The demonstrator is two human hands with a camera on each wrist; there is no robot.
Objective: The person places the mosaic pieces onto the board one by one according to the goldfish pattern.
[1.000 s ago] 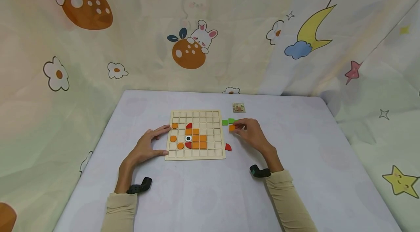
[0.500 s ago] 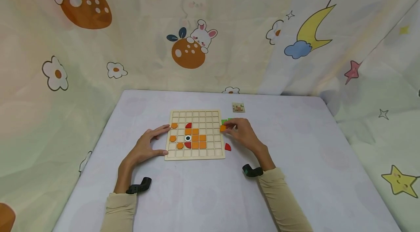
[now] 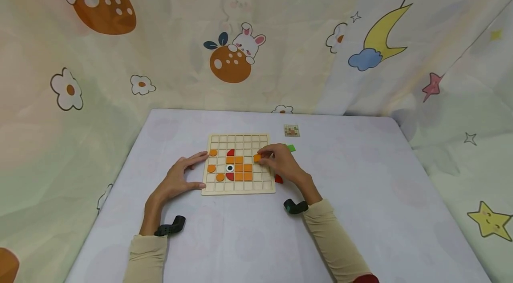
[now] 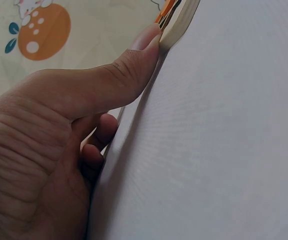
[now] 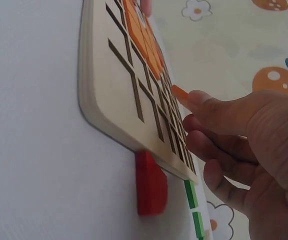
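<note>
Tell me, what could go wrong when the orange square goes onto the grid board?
The orange square is only pinched at its edge by the right hand, so it might slip and land crooked across the grooves. That hand hovers above the placed orange pieces and could nudge them out of their cells. The left hand only touches the board edge, so a push might slide the board.

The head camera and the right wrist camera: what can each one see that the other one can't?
Only the head view shows the left hand resting against the wooden grid board, the white eye piece and the small picture card. Only the right wrist view shows the whole red quarter-round piece lying by the board's edge. Both show the right hand pinching a small orange square tile over the board.
</note>
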